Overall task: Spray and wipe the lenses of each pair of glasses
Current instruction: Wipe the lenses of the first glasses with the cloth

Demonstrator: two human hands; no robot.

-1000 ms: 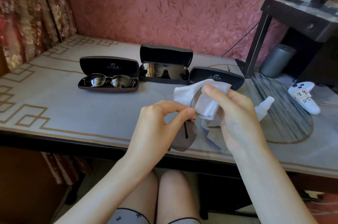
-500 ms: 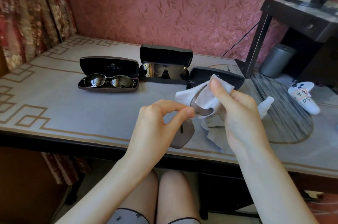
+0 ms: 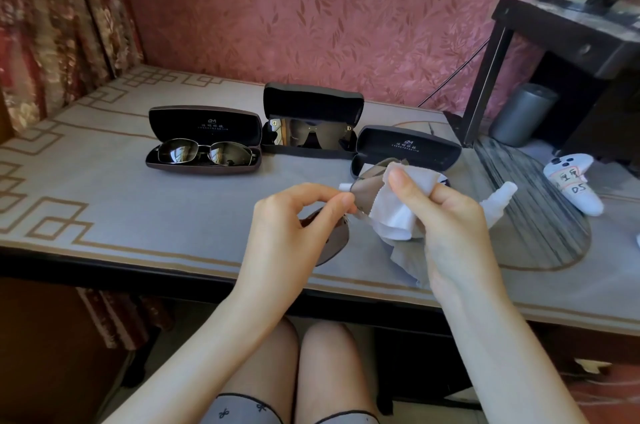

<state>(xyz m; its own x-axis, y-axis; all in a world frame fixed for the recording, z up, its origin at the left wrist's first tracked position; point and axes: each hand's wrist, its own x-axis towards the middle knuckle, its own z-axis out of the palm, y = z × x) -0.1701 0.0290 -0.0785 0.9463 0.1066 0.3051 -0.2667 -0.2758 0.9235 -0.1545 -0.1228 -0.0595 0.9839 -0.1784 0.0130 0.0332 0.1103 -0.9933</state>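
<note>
Left hand is raised above the near edge of the table; its thumb and forefinger pinch the brown-tinted glasses at the frame between the two lenses; the other fingers are curled. One lens stands up toward the right hand; the other hangs below the left fingers, partly hidden by them.

Right hand grips a white cloth folded over the upper lens; the thumb presses the cloth against the near face, with the fingers behind it. A grey cloth, or what appears to be one, lies on the table under this hand; most of it is covered.

The spray bottle, white, lies on the table just beyond the right hand, not touched by it.

Three open cases stand in a row further back. The left case holds metal-framed sunglasses; the middle case holds dark shield sunglasses; the right case has its lid up, its tray mostly hidden behind the held glasses and cloth.

At far right, a white controller bears a handwritten label; a grey cylinder stands under a black stand.
</note>
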